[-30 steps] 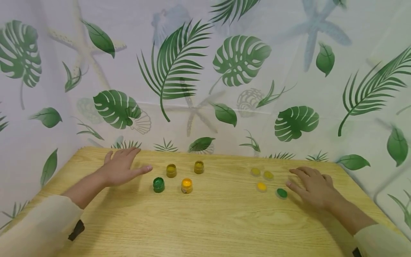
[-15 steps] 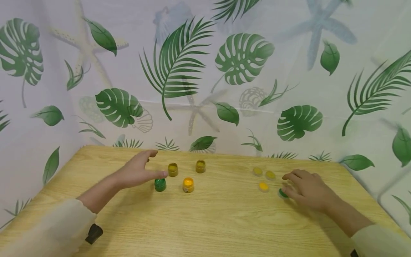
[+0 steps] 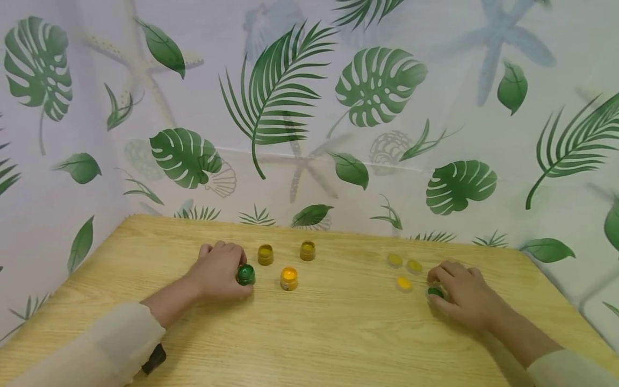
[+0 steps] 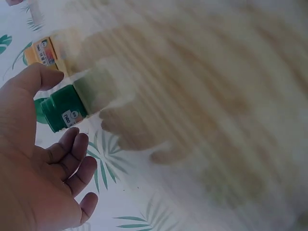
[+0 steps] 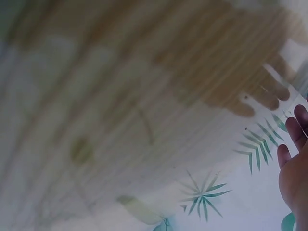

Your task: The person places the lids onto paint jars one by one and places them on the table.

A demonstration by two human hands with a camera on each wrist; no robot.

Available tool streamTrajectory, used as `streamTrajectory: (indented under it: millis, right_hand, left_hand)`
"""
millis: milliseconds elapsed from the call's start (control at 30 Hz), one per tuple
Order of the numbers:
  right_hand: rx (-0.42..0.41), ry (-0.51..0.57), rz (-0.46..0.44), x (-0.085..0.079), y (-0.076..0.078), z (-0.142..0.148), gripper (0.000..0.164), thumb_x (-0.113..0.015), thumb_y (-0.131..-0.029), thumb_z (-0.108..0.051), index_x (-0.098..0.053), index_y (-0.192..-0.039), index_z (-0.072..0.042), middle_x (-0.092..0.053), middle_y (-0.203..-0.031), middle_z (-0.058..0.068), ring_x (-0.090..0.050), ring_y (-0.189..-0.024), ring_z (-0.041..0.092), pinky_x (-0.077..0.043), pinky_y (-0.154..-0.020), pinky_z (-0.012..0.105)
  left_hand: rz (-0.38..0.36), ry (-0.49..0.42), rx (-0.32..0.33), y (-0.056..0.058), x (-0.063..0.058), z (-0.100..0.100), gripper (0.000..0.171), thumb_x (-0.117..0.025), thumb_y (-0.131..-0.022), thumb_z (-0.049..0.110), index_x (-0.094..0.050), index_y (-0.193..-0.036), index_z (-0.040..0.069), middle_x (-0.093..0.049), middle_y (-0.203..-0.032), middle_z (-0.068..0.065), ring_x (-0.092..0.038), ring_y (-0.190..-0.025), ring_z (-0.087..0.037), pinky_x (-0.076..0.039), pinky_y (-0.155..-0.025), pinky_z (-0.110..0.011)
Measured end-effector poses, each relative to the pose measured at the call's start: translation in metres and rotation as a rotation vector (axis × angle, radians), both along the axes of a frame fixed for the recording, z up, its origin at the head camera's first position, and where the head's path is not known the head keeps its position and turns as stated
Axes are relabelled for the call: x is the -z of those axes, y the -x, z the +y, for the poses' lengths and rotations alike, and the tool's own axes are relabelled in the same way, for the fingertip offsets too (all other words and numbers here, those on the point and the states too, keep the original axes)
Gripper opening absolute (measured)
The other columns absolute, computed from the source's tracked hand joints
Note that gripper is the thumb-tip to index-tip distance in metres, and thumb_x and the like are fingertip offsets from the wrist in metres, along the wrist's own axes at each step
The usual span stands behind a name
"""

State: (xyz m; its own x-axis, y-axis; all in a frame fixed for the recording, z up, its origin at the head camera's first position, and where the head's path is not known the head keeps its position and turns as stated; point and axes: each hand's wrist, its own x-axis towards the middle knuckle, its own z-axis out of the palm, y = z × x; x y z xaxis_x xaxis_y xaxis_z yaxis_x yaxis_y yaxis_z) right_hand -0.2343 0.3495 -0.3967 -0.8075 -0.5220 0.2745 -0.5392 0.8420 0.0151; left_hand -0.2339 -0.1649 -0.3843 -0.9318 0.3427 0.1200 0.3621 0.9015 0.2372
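In the head view my left hand is around the left side of a small open green paint jar. The left wrist view shows the green jar between the thumb and the bent fingers, a narrow gap separating jar and thumb. At the right, my right hand bends its thumb and index finger round a green jar lid lying on the table. Only the other fingers of that hand appear in the right wrist view, at its right edge.
An open orange-yellow paint jar and two olive-yellow ones, a left and a right, stand nearby. A yellow lid and two olive lids lie left of the right hand. Leaf-patterned cloth hangs behind the wooden table.
My left hand has moved right and down, bringing its thumb and fingers to both sides of the green jar. My right hand has moved left over the green lid, its fingers curling in.
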Motion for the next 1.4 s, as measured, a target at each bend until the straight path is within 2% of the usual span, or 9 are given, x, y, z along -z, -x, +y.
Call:
streamTrajectory:
  millis: [167,467,767,1033,1233,1400]
  right_hand:
    - [0.016,0.026,-0.040,0.002,-0.001,-0.002,0.022,-0.068,-0.089,-0.032,-0.059,-0.106,-0.021,-0.054,-0.103,-0.006,-0.049,-0.095,0.015,-0.030,-0.074,0.038]
    - [0.027,0.037,-0.091,-0.003,0.001,0.002,0.024,-0.069,-0.085,-0.031,-0.056,-0.102,-0.021,-0.051,-0.098,-0.007,-0.045,-0.090,0.013,-0.027,-0.072,0.035]
    - [-0.073,0.057,-0.055,0.001,0.007,0.002,0.022,-0.071,-0.080,-0.025,-0.057,-0.097,-0.023,-0.048,-0.091,-0.013,-0.043,-0.085,0.008,-0.032,-0.070,0.034]
    - [-0.072,0.046,-0.058,0.003,0.008,0.003,0.019,-0.071,-0.079,-0.027,-0.058,-0.093,-0.026,-0.048,-0.087,-0.017,-0.044,-0.081,0.004,-0.036,-0.069,0.032]
    - [-0.111,0.052,0.002,0.003,0.004,0.007,0.020,-0.074,-0.077,-0.026,-0.058,-0.089,-0.027,-0.048,-0.086,-0.019,-0.044,-0.079,0.001,-0.038,-0.068,0.030]
    - [-0.117,0.077,-0.008,-0.003,0.000,0.005,0.021,-0.075,-0.079,-0.024,-0.057,-0.088,-0.028,-0.048,-0.085,-0.020,-0.043,-0.078,0.000,-0.040,-0.069,0.030]
  left_hand:
    - [0.026,0.070,-0.007,-0.002,-0.003,0.004,0.041,-0.070,-0.072,0.044,-0.060,-0.094,0.011,-0.059,-0.089,0.000,-0.046,-0.084,-0.020,-0.032,-0.083,-0.047]
    - [0.004,0.052,-0.011,0.000,-0.003,-0.002,0.038,-0.069,-0.073,0.039,-0.061,-0.093,0.009,-0.057,-0.083,0.002,-0.047,-0.081,-0.020,-0.031,-0.082,-0.046]
    - [0.037,0.097,-0.023,-0.002,-0.001,-0.008,0.037,-0.067,-0.073,0.044,-0.060,-0.088,0.011,-0.057,-0.080,0.002,-0.049,-0.080,-0.021,-0.034,-0.080,-0.046]
    - [0.033,0.070,-0.021,-0.005,0.000,-0.007,0.027,-0.064,-0.071,0.039,-0.052,-0.072,0.016,-0.050,-0.067,0.003,-0.047,-0.071,-0.019,-0.030,-0.074,-0.042]
    - [0.029,0.041,0.018,-0.010,-0.002,0.003,0.029,-0.066,-0.072,0.041,-0.056,-0.076,0.014,-0.052,-0.071,0.004,-0.050,-0.076,-0.019,-0.031,-0.076,-0.042]
    - [0.022,0.025,0.054,-0.016,-0.005,0.011,0.032,-0.068,-0.073,0.042,-0.059,-0.081,0.013,-0.053,-0.074,0.005,-0.049,-0.076,-0.016,-0.034,-0.080,-0.042]
